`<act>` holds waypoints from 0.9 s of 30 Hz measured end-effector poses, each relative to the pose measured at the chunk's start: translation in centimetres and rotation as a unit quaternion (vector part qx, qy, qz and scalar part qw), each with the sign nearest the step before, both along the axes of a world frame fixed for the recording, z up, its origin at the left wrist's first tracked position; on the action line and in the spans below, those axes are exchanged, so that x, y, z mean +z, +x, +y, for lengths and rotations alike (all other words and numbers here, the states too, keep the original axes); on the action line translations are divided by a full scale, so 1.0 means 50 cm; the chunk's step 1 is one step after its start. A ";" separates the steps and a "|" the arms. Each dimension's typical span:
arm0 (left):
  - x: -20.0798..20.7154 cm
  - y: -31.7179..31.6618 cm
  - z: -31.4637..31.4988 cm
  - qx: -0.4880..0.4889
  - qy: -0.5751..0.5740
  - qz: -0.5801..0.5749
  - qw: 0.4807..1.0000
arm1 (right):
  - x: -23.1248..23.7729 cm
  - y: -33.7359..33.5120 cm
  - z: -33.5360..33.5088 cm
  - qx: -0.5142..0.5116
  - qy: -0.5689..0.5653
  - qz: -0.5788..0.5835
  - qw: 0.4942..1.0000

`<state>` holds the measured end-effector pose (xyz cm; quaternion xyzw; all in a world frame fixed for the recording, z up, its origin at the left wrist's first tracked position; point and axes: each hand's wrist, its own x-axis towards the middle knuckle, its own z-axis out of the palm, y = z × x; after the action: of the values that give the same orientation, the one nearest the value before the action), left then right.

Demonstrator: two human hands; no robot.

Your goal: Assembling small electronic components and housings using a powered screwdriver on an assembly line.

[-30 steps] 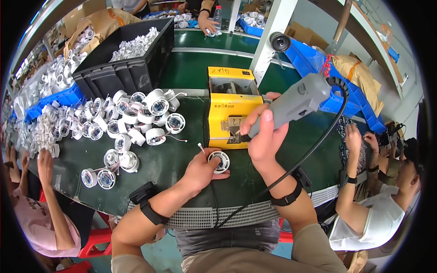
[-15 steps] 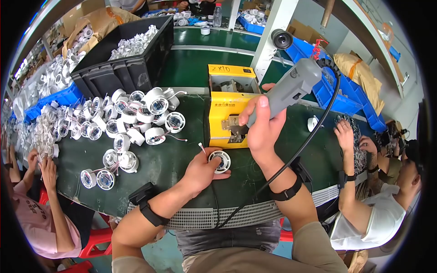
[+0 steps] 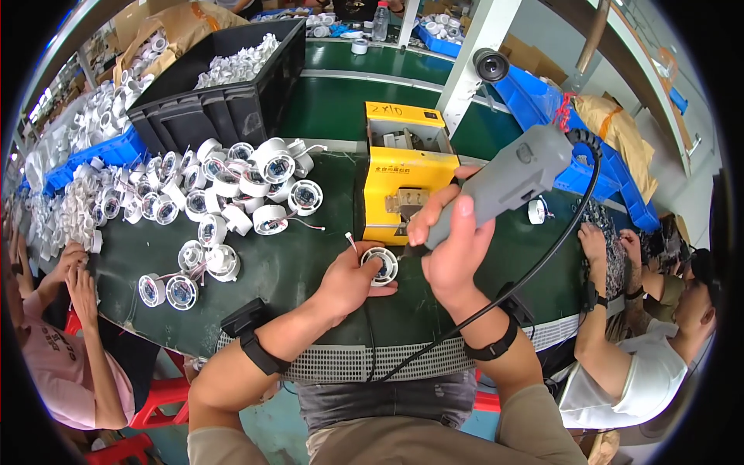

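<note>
My left hand (image 3: 347, 280) is closed around a round white housing (image 3: 389, 267) whose open face is turned up, with a dark circuit board showing inside. A thin lead with a small white connector (image 3: 349, 236) sticks up beside my thumb. In my right hand (image 3: 456, 252) is a grey corded electric screwdriver (image 3: 504, 182), tilted so that its dark nose points down and left. The nose is close to the housing's right edge; whether they touch I cannot tell. Just beyond both hands stands a yellow screw feeder (image 3: 399, 177), its front partly hidden by my right fingers.
Many similar white housings (image 3: 304, 198) with wires are heaped to the left. Behind them stands a black crate (image 3: 198, 116) of small white parts. Blue bins (image 3: 573, 174) stand at the right. A black cable (image 3: 535, 252) crosses my right forearm. Co-workers' hands (image 3: 593, 242) work at both sides.
My right hand has drawn the screwdriver's nose back from the yellow screw feeder toward the housing. My left hand keeps its hold on the housing. The whole view has shifted slightly.
</note>
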<state>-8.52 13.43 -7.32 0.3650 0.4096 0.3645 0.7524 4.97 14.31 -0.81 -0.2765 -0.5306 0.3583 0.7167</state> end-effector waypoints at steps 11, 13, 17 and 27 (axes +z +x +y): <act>0.005 0.001 -0.003 -0.001 0.008 -0.002 1.000 | -0.044 -0.024 -0.013 0.041 -0.010 -0.027 0.999; 0.009 0.001 -0.004 0.001 0.008 -0.005 1.000 | -0.046 -0.025 -0.011 0.041 -0.011 -0.029 0.999; 0.018 0.003 -0.006 -0.004 0.015 0.010 1.000 | -0.042 -0.025 -0.012 0.042 -0.021 -0.028 0.998; 0.016 -0.001 -0.002 -0.008 0.023 0.022 0.999 | -0.051 -0.027 -0.008 0.050 -0.023 -0.039 0.998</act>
<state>-8.57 13.32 -6.52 0.3932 0.4144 0.3595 0.7378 3.61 13.92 -3.35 -0.2797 -0.5626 0.3950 0.6702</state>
